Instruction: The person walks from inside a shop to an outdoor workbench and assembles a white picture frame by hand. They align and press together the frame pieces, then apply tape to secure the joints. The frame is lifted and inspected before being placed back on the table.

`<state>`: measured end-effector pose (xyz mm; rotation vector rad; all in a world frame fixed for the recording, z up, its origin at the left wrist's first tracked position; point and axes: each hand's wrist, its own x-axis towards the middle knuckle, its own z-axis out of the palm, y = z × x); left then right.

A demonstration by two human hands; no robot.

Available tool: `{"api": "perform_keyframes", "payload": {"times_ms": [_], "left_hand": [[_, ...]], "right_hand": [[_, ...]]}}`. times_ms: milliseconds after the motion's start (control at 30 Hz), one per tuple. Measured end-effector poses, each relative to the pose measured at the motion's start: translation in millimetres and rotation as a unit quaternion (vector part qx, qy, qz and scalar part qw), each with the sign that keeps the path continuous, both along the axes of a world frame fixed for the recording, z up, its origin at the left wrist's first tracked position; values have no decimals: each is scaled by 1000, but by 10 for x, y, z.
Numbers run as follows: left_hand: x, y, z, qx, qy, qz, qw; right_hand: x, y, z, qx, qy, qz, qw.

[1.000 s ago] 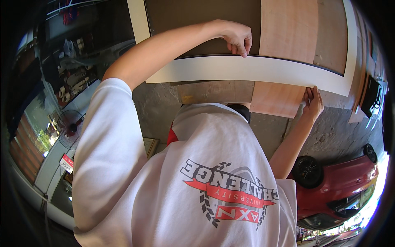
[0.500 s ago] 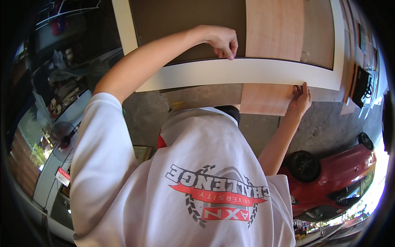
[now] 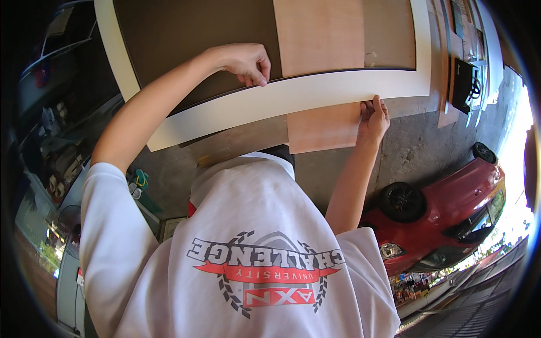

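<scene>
Cream-white flat frame border runs nine to three o'clock; left hand pinches its upper edge, right hand grips pale plywood strip at five o'clock

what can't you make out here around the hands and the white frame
- Head view: the top of the white frame is cut off by the picture's upper edge.
- The left hand curls its fingers over the frame's inner edge; the fingertips are hidden.
- Behind the right hand, the plywood strip passes under the frame; any fastening is hidden.
</scene>
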<state>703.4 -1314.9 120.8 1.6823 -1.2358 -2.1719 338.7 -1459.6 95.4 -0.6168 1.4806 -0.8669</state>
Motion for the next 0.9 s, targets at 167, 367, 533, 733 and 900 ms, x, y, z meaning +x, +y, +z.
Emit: {"api": "perform_keyframes", "payload": {"times_ms": [167,367,533,733,900], "left_hand": [[3,3,-8,16,9,1,1000],[-5,13,-1,6,-5,-6,1000],[10,21,-19,6,6,-5,1000],[10,24,-43,1,6,-10,1000],[10,33,-36,6,15,-6,1000]], "right_hand": [[-20,-4,-38,7,2,4,1000],[-45,-17,-49,0,-1,16,1000],[-50,-31,-47,3,0,22,1000],[-70,-46,-72,4,3,20,1000],[-93,-60,-96,6,17,24,1000]]}}
